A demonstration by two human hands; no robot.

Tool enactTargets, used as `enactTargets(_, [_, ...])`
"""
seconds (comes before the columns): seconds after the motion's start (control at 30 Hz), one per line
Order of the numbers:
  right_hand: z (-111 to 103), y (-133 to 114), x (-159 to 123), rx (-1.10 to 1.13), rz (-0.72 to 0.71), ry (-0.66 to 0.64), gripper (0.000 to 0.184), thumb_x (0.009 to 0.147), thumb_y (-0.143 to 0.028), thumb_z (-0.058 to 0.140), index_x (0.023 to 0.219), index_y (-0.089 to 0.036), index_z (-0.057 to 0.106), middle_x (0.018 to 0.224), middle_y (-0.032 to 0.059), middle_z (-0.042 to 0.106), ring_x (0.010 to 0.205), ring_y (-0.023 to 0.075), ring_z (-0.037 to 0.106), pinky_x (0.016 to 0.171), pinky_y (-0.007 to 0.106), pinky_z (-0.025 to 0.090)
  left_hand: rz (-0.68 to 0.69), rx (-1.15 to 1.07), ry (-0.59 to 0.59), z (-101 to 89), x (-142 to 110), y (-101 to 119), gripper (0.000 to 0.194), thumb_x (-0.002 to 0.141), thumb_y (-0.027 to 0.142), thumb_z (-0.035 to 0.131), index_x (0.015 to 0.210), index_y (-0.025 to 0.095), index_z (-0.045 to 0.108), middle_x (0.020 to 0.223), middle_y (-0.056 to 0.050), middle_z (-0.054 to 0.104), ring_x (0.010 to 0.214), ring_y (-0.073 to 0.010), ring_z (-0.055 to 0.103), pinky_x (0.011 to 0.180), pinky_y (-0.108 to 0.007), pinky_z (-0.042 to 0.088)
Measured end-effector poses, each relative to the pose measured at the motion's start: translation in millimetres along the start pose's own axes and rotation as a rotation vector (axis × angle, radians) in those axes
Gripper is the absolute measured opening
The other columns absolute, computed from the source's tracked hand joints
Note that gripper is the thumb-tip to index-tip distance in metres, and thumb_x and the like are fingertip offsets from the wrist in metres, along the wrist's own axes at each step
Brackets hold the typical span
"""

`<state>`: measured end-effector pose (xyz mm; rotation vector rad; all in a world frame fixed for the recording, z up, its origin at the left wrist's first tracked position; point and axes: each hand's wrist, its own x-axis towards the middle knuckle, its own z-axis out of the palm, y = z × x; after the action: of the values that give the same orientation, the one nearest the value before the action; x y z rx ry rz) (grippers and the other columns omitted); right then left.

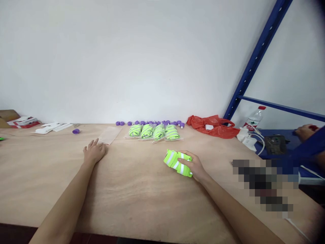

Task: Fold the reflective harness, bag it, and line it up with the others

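Observation:
My right hand is wrapped round a rolled bundle of reflective strap, neon yellow-green with silver-white bands, held over the right middle of the table. To the left, my left hand reaches forward with its fingers spread at the near edge of a clear plastic bag that lies flat. Whether the fingertips press on the bag or only rest beside it, I cannot tell. Farther back, several similar strap bundles in clear bags stand in a row.
Purple round pieces line the wall behind the bagged bundles; one purple piece lies apart at left. A red plastic bag, a bottle and a blue metal frame are at right. Another person's hand shows at the right edge.

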<state>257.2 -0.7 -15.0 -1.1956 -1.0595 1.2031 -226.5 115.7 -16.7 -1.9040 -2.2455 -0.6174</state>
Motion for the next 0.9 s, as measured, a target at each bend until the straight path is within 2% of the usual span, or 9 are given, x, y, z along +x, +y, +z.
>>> enactTargets(0.17, [2.8,-4.9,-2.2,0.007,-0.001,-0.009,0.053,0.051,-0.041,0.09,0.096,-0.018,0.074,0.086,0.0035,0.071,0.069,0.0185,0.062,0.057,0.026,0.048,0.096,-0.021,0.047,5.1,4.6,-4.4,0.039,0.09,0.032,0.042,0.116,0.018,0.068,0.141,-0.014,0.058,0.138,-0.0346,0.043,0.113,-0.06,0.027])
enactTargets(0.37, [2.2,-3.6,-1.6,0.026,0.018,-0.011,0.053,0.052,-0.04,0.091,0.098,-0.019,0.074,0.085,0.0027,0.071,0.066,0.0175,0.061,0.057,0.027,0.048,0.167,-0.096,0.288,1.4,0.1,6.2,0.039,0.098,0.035,0.037,0.104,0.015,0.071,0.121,-0.014,0.068,0.117,-0.0298,0.06,0.107,-0.045,0.039])
enactTargets(0.5, [2.3,-2.5,-1.6,0.042,0.015,-0.022,0.053,0.054,-0.041,0.091,0.098,-0.018,0.074,0.087,0.0039,0.072,0.07,0.0191,0.063,0.06,0.028,0.05,0.232,-0.164,0.41,-6.1,-3.9,21.6,0.034,0.099,0.032,0.041,0.105,0.016,0.07,0.117,-0.013,0.067,0.1,-0.0252,0.066,0.089,-0.037,0.049])
enactTargets(0.63, [2.3,-2.2,-1.3,0.048,0.0,-0.011,0.053,0.054,-0.042,0.092,0.098,-0.017,0.074,0.091,0.0053,0.072,0.075,0.0211,0.065,0.062,0.029,0.052,0.367,-0.23,0.459,-15.9,-14.4,57.4,0.03,0.098,0.026,0.044,0.116,0.019,0.068,0.12,-0.011,0.062,0.093,-0.0206,0.068,0.072,-0.03,0.051])
enactTargets(0.77, [3.4,-5.8,-4.2,0.128,0.007,-0.059,0.054,0.053,-0.04,0.093,0.099,-0.018,0.074,0.09,0.0048,0.072,0.073,0.0208,0.066,0.062,0.03,0.053,0.653,-0.326,0.478,-25.9,-37.1,115.5,0.038,0.096,0.02,0.048,0.132,0.02,0.058,0.12,-0.013,0.056,0.086,-0.0182,0.064,0.074,-0.031,0.055])
enactTargets(0.83, [6.0,-10.6,-8.9,0.17,0.015,-0.095,0.054,0.054,-0.04,0.092,0.1,-0.019,0.073,0.088,0.004,0.072,0.071,0.0199,0.065,0.06,0.03,0.054,0.771,-0.355,0.406,-26.5,-53.6,146.7,0.048,0.094,0.013,0.046,0.142,0.021,0.049,0.122,-0.014,0.053,0.088,-0.0177,0.062,0.079,-0.033,0.056])
enactTargets(0.9, [9.8,-16.6,-15.5,0.194,0.01,-0.127,0.052,0.056,-0.04,0.091,0.101,-0.019,0.072,0.087,0.0033,0.071,0.069,0.0196,0.065,0.059,0.03,0.053,0.874,-0.347,0.277,-23.4,-72.0,175.0,0.061,0.09,0.005,0.041,0.149,0.022,0.04,0.124,-0.014,0.052,0.086,-0.0169,0.06,0.079,-0.033,0.056])
